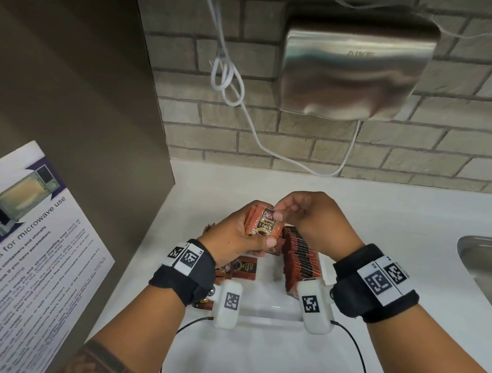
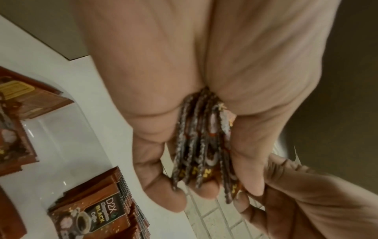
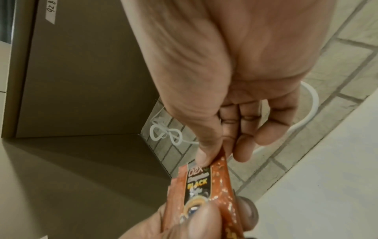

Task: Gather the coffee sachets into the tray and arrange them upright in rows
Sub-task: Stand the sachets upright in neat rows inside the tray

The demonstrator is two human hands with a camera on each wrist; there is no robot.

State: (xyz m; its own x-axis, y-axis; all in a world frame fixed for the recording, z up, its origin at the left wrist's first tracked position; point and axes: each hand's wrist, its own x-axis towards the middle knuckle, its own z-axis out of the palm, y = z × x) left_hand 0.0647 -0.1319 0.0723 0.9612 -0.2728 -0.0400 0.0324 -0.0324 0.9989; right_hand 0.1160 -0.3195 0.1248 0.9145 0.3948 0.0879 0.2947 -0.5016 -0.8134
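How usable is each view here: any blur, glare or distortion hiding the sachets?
Head view: sharp, wide-angle bending at the edges, glare on the hand dryer; the label of the sachet stack in the left hand is readable. Left wrist view: the palm is blurred and fills the frame, sachet edges soft. Right wrist view: dim, the right hand soft.

The sachet (image 1: pixel 264 225) reads "D2X BLACK Coffee"; the poster (image 1: pixel 36 246) at eight o'clock reads "for microwave use"; the dryer (image 1: pixel 356 69) reads "AIKE".

Brown sachet bundle (image 1: pixel 262 227) held upright — above tray (image 1: pixel 261 312).
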